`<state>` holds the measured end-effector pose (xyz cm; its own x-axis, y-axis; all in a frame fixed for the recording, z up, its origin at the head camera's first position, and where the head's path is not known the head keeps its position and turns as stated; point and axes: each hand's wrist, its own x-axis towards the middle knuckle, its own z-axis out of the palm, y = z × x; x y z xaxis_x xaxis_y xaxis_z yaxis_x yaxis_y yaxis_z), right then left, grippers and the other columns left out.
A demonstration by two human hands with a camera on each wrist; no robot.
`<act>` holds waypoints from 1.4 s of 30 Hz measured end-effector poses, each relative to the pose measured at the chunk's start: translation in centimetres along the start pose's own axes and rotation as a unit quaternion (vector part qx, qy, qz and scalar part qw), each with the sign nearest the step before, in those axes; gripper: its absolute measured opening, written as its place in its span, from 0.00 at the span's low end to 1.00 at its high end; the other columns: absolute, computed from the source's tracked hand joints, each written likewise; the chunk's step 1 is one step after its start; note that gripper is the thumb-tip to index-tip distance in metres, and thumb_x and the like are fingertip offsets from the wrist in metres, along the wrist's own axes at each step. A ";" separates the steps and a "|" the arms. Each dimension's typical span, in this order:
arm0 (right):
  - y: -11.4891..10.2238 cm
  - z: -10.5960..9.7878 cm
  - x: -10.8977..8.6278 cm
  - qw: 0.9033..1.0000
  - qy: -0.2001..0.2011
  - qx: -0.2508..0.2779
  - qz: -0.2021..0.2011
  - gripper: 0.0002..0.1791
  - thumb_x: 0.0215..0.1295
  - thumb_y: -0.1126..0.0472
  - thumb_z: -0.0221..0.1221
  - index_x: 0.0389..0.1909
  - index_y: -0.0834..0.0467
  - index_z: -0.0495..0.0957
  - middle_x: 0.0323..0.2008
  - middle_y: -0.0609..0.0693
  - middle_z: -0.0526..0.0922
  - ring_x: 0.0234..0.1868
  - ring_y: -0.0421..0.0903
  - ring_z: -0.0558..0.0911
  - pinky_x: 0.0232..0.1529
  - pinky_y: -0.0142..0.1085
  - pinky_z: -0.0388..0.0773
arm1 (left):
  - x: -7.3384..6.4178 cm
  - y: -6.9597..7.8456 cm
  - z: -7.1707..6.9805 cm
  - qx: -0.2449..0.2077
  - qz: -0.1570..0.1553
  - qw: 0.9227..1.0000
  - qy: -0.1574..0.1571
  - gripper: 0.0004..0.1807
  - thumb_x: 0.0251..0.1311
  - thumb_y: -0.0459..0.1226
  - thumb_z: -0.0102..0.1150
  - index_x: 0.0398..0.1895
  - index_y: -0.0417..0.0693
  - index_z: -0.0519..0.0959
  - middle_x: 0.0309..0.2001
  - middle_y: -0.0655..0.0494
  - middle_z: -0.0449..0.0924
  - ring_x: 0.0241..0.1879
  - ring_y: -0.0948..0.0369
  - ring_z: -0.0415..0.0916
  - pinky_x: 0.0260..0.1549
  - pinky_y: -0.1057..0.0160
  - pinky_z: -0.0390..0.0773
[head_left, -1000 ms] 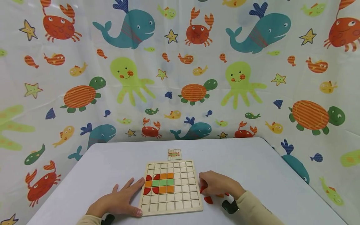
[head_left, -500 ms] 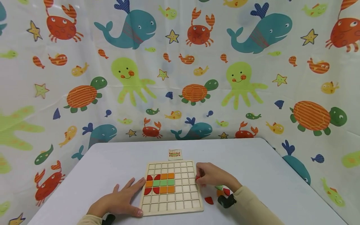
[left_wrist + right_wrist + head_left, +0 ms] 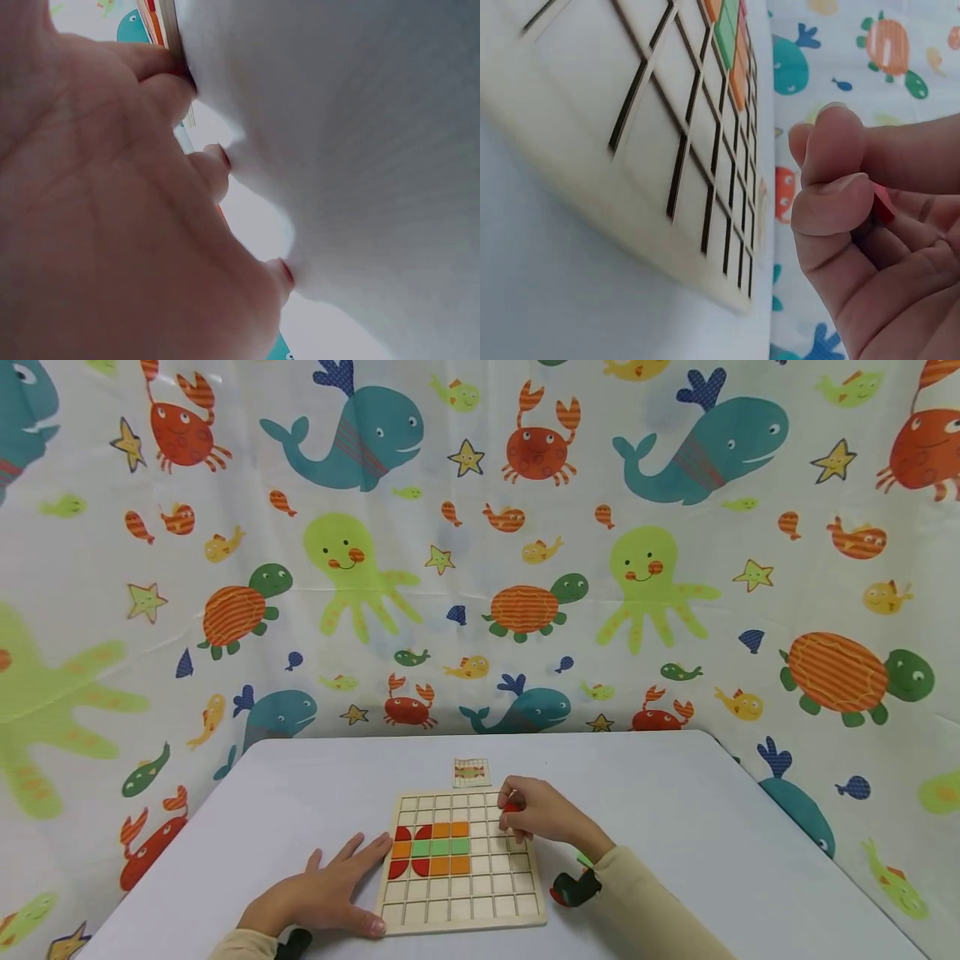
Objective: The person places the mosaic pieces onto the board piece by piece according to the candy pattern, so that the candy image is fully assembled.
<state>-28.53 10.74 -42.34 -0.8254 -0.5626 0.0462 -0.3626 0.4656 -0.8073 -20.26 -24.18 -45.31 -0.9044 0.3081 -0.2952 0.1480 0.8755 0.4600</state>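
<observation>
A wooden grid board lies on the table. On its left half sit several red quarter-round tiles, orange square tiles and a row of green square tiles. My left hand rests with spread fingers against the board's left edge, thumb at the near corner. Over the board's upper right squares, my right hand pinches a red tile. In the right wrist view a bit of red tile shows behind the curled fingers; most of it is hidden.
Just beyond the board is a small pattern card. Loose tiles lie right of the board, a green piece among them, partly covered by the right wrist camera. A sea-animal curtain hangs behind the white table.
My right hand has lifted from the loose tiles and moved left and away from me, over the board, carrying the red tile. My left hand has stayed at the board's edge.
</observation>
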 end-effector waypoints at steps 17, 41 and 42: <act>-0.6 2.0 1.9 0.997 -0.015 0.079 0.017 0.16 0.89 0.62 0.42 0.57 0.69 0.73 0.24 0.48 0.66 0.17 0.42 0.61 0.21 0.32 0.63 | 0.0 0.4 0.0 0.007 -0.009 1.000 -0.003 0.64 0.47 0.58 0.83 0.86 0.51 0.59 0.84 0.46 0.57 0.83 0.36 0.40 0.68 0.18 0.29; 0.8 1.5 2.6 0.977 0.007 0.204 0.066 0.19 0.80 0.64 0.57 0.62 0.75 0.75 0.45 0.61 0.87 0.41 0.53 0.89 0.47 0.41 0.89 | -0.2 0.5 -0.4 -0.008 -0.002 1.000 -0.005 0.64 0.48 0.58 0.83 0.86 0.50 0.58 0.84 0.45 0.56 0.83 0.34 0.39 0.68 0.17 0.28; 0.9 1.6 2.7 0.979 0.011 0.196 0.065 0.19 0.80 0.64 0.57 0.61 0.74 0.76 0.44 0.60 0.87 0.40 0.51 0.88 0.46 0.39 0.88 | -0.1 0.5 -0.4 -0.009 -0.002 1.000 -0.006 0.64 0.48 0.58 0.83 0.86 0.50 0.58 0.84 0.45 0.56 0.83 0.35 0.39 0.68 0.17 0.28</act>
<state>-30.36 8.55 -43.88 -0.8643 -0.4991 -0.0616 -0.0650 0.2324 -0.9705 -20.22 -23.93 -44.70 -0.9005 0.3082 -0.3067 0.1364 0.8700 0.4737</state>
